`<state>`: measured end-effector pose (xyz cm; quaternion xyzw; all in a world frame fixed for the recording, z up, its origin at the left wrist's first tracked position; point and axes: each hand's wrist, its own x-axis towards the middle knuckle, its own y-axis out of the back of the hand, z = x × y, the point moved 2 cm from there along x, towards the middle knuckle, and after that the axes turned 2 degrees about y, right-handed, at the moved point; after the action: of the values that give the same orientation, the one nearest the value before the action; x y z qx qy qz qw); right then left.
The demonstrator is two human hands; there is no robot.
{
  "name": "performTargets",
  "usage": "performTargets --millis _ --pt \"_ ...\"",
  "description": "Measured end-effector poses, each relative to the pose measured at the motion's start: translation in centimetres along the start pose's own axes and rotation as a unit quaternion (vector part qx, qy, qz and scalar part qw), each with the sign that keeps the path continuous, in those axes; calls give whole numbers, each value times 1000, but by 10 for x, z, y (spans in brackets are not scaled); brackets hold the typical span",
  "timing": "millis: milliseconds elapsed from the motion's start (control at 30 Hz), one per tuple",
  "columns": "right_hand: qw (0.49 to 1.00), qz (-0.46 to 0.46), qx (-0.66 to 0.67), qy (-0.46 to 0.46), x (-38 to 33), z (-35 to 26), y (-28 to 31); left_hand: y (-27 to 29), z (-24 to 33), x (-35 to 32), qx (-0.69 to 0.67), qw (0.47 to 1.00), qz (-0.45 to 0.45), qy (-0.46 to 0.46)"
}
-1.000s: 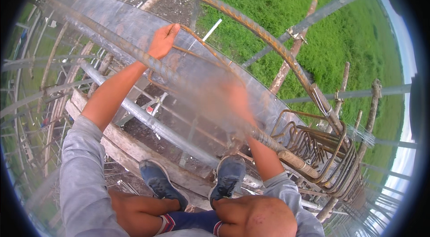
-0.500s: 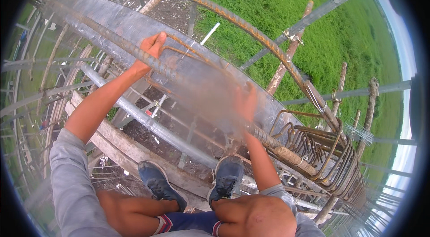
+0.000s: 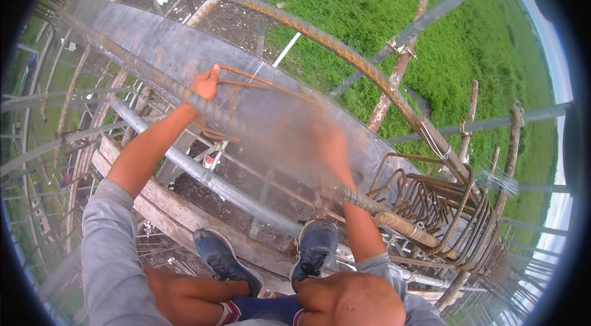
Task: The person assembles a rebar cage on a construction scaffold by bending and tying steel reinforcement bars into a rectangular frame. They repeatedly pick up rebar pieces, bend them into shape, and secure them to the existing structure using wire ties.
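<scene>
A thin rusty wire stirrup [image 3: 258,81] hangs around a thick ribbed rebar [image 3: 154,83] that runs across in front of me. My left hand [image 3: 206,84] is closed on the stirrup's left end, right at the bar. My right hand [image 3: 332,147] is blurred with motion, over the same bar further right; I cannot tell what it holds. Behind both hands stands a curved grey metal formwork panel [image 3: 154,43].
A stack of rusty stirrups [image 3: 443,209] hangs on the bars at the right. My shoes [image 3: 314,246] stand on a wooden plank [image 3: 166,209] beside a steel scaffold pipe [image 3: 203,172]. A second rebar [image 3: 345,49] arches overhead. Grass [image 3: 394,12] lies far below.
My left hand has slid right along the bar with the stirrup. My right hand has stayed near the bar, blurred throughout.
</scene>
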<state>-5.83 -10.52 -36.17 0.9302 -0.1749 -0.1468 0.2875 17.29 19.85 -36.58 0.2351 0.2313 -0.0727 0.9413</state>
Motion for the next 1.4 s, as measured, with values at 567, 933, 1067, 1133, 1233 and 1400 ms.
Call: performTargets --millis 567,933,1067,1133,1233,1400 --pt "937 -226 -189 189 31 -55 -33 -22 30 14 149 984 25 -94" --pt "971 -96 -106 194 12 -43 -51 -16 -19 12 143 984 59 -86" --pt "951 -48 -81 293 6 -28 -43 -16 -44 -1 9 998 34 -54" --pt "950 -59 -61 302 4 -19 -45 -14 -46 -11 -25 999 -9 33" --pt "936 -16 -130 327 0 -12 -46 -9 -33 -26 -23 998 11 60" --pt "940 -113 -251 202 2 -15 -42 -7 -21 -34 36 998 18 40"
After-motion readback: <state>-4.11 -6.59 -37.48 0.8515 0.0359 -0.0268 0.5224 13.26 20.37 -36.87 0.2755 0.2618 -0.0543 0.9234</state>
